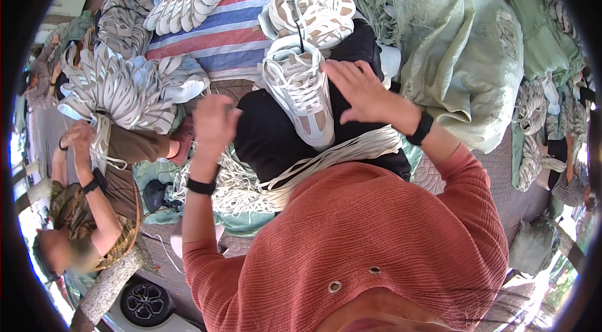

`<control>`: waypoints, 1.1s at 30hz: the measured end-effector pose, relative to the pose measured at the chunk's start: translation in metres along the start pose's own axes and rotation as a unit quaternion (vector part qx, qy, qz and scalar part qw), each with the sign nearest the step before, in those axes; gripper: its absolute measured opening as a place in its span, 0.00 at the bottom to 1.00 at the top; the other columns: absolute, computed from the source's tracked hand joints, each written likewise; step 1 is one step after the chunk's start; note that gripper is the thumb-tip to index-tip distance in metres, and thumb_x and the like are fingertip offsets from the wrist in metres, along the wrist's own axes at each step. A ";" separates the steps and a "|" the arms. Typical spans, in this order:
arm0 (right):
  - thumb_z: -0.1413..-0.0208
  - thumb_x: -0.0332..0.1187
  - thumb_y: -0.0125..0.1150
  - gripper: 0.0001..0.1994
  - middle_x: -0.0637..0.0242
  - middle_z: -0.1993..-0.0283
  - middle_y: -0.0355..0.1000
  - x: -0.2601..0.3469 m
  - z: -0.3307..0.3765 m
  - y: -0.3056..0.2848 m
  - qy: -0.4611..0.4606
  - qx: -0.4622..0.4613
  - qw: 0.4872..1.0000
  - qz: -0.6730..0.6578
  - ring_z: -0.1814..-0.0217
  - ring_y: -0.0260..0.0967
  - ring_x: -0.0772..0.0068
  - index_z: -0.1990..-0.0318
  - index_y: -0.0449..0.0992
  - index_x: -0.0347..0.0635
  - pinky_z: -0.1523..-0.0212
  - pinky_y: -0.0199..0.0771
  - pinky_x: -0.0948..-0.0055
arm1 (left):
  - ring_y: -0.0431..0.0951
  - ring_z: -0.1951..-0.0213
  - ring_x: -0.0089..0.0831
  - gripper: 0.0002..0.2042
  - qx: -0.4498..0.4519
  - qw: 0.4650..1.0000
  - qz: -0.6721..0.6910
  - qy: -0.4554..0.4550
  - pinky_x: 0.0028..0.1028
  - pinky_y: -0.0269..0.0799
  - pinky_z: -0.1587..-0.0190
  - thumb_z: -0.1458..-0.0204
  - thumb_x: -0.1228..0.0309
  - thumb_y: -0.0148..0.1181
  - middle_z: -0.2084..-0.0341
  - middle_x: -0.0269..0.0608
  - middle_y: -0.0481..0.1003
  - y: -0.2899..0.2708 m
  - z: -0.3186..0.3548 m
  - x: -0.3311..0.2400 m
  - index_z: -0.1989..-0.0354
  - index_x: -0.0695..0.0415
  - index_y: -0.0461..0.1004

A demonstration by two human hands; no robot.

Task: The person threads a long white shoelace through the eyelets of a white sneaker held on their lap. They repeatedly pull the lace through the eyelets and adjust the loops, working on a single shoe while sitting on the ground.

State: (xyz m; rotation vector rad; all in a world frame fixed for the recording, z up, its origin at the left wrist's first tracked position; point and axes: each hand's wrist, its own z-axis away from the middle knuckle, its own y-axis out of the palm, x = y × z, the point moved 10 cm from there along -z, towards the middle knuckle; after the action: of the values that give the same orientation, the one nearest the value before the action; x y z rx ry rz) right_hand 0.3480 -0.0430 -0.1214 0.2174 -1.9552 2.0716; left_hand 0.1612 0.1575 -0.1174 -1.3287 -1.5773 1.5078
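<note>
A white and beige laced sneaker upper (299, 90) lies toe toward me on my black-trousered lap. My right hand (365, 90) is at its right side, fingers stretched out and thumb apart, holding nothing that I can see. My left hand (214, 124) is raised to the left of the shoe, away from it; its fingers are smeared by motion. Just beyond the first upper is a second sneaker upper (313, 15), with a dark cord running between the two. A bundle of white shoelaces (357, 149) lies across my lap, close to my waist.
Fanned stacks of shoe uppers (119, 87) sit at the left. More lie on a striped sheet (219, 47) ahead. A tangle of laces (235, 191) rests beside my left thigh. A large green woven sack (454, 50) stands right. Another person's hands (78, 137) work at far left.
</note>
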 end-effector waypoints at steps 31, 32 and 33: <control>0.52 0.33 0.57 0.10 0.50 0.72 0.76 -0.030 -0.270 -0.108 0.035 -0.231 0.972 -0.026 0.70 0.75 0.45 0.65 0.79 0.39 0.68 0.75 0.52 | 0.61 0.46 0.60 0.57 -0.079 0.945 0.232 -0.217 0.50 0.59 0.42 0.71 0.50 0.79 0.48 0.62 0.58 0.079 -0.044 -0.087 0.38 0.69 0.48; 0.54 0.34 0.58 0.10 0.50 0.69 0.77 -0.031 -0.291 -0.083 0.130 -0.158 0.978 -0.052 0.68 0.76 0.44 0.67 0.80 0.39 0.66 0.76 0.54 | 0.61 0.46 0.59 0.57 -0.070 0.945 0.238 -0.212 0.50 0.60 0.43 0.71 0.50 0.79 0.48 0.61 0.58 0.084 -0.048 -0.082 0.38 0.69 0.48; 0.54 0.33 0.58 0.10 0.50 0.65 0.78 0.000 -0.295 -0.055 0.140 -0.063 0.987 -0.054 0.64 0.78 0.49 0.67 0.82 0.40 0.63 0.77 0.56 | 0.61 0.47 0.59 0.57 -0.062 0.943 0.243 -0.217 0.50 0.61 0.43 0.72 0.50 0.79 0.48 0.61 0.58 0.090 -0.044 -0.072 0.39 0.69 0.49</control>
State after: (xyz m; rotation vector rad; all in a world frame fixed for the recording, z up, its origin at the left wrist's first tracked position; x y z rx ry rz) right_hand 0.3894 0.2530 -0.0903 0.0027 -1.8502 1.7948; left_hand 0.2489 0.0965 -0.1787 -1.6229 -1.7052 2.1526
